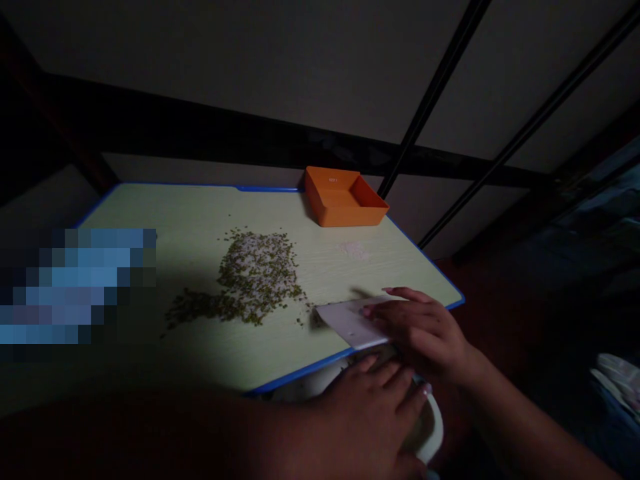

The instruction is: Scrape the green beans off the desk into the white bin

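My right hand (425,327) grips a thin white card (350,323) that stands slanted at the table's near edge, with its fingers lying on the card's face. One finger is raised off it. Below the edge, my left hand (380,393) spreads its fingers over a white bowl-like container (436,423), mostly hidden by the hand. Whether the fingers touch its rim cannot be made out. Left of the card lies a heap of mixed green and white grains (260,273), with a dark green tail on its left. A small patch of white grains (354,250) lies farther back.
An orange open box (350,207) sits at the table's far right corner. The pale table (190,213) has a blue rim and stands against dark panels. A blurred-out blue patch (80,287) covers the left side. Light cloth-like things (620,377) are at far right.
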The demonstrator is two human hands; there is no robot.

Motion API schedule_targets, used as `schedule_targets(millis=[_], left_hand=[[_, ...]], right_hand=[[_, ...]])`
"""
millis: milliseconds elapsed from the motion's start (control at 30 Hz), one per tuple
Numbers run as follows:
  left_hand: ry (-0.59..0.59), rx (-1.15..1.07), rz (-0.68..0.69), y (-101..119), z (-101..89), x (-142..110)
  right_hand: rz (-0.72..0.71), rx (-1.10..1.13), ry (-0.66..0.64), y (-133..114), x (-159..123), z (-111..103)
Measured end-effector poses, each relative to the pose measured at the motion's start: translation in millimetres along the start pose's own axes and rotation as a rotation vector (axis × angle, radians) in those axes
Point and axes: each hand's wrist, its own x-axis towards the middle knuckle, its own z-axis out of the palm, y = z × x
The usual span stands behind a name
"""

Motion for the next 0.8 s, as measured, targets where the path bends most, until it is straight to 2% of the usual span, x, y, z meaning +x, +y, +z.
schedule_targets(millis=[233,633,800], left_hand=[[-0.040,-0.012,-0.026,1.6,-3.4,1.3],[-0.038,-0.042,-0.008,0.1,-5.0,0.2],[-0.042,-0.029,-0.019,0.6,-6.2,1.1]], right_hand=[[-0.011,-0.068,0.007,-19.9,7.7,-5.4],[0.043,-0.198,0.004,7.2,6.3,7.0],[0.040,-0.119,0.033,-0.3,4.6,6.1]])
